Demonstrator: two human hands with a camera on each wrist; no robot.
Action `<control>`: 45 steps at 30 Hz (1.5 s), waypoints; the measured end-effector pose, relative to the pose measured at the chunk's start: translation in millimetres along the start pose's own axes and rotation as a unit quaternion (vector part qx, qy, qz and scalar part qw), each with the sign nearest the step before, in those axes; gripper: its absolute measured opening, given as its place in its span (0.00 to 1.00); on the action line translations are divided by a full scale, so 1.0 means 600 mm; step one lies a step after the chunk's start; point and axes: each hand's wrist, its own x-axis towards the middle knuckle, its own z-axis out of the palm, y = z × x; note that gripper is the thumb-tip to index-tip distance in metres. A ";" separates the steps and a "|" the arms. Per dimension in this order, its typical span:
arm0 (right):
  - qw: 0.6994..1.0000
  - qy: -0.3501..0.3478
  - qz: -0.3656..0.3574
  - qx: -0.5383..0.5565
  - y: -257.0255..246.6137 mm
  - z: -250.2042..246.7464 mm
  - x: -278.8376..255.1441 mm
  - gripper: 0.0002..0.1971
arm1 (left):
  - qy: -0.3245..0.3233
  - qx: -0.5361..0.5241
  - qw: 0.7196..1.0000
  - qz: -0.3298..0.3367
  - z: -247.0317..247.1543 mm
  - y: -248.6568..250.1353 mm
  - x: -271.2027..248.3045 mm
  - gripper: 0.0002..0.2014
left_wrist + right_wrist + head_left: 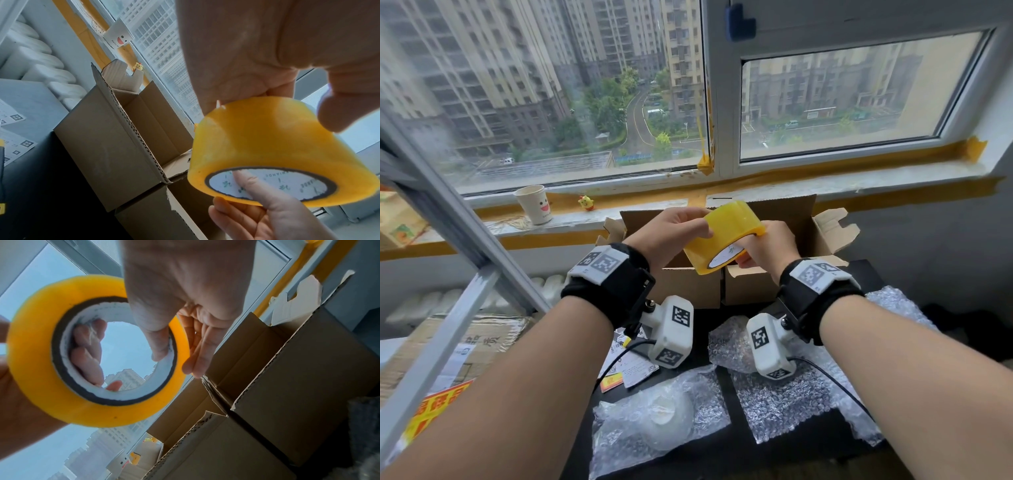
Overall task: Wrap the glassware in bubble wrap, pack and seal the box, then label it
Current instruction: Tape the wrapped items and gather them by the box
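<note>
**Tape roll held over the open box**

Both hands hold the tape (724, 236) above the box (690, 286), which stands with its flaps up at the far edge of the table (864, 270), under the window sill. The left hand (671, 236) grips the roll from above, fingers curled over the far rim and thumb on the outer face. The right hand (768, 245) grips it from the other side, thumb hooked into the core and fingers along the outside.

The roll looks light and stiff, with a card core that gives a sure hold; its outer face is smooth and probably slick, so the core is the better place to grip while the free end is picked loose. No loose end shows in any view.

At the near edge a pale glass piece (669, 419) lies on a sheet of bubble wrap (784, 401), not yet bundled. It is fragile and should be cupped through the wrap, not pinched at the rim. Wrapping and sealing both seem unfinished
</note>
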 end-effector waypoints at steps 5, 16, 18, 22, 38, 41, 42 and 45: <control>0.997 -0.024 0.047 0.056 0.003 0.003 0.006 0.05 | -0.001 -0.011 1.000 0.012 0.000 0.002 0.006 0.20; 1.000 -0.023 0.020 0.001 -0.002 -0.002 0.014 0.07 | 0.037 0.016 0.999 0.019 0.011 0.000 0.024 0.19; 0.999 -0.019 0.002 -0.028 -0.007 -0.005 0.014 0.09 | 0.047 0.019 0.999 0.014 0.013 -0.002 0.027 0.14; 0.999 -0.025 0.025 0.001 -0.003 -0.007 0.017 0.09 | 0.031 0.020 0.999 0.021 0.011 -0.002 0.032 0.20; 0.999 -0.033 0.032 0.017 -0.006 -0.007 0.016 0.07 | 0.061 0.013 0.998 0.013 0.017 0.002 0.034 0.14; 0.999 -0.029 0.008 -0.026 -0.014 -0.011 0.017 0.08 | 0.075 0.009 0.997 0.009 0.019 -0.002 0.036 0.09; 0.999 -0.031 0.010 -0.030 -0.014 -0.011 0.018 0.08 | 0.068 0.002 0.998 0.011 0.018 -0.002 0.036 0.12; 0.998 -0.043 0.038 -0.009 -0.008 -0.009 0.020 0.10 | 0.057 0.008 0.998 0.012 0.016 -0.004 0.039 0.22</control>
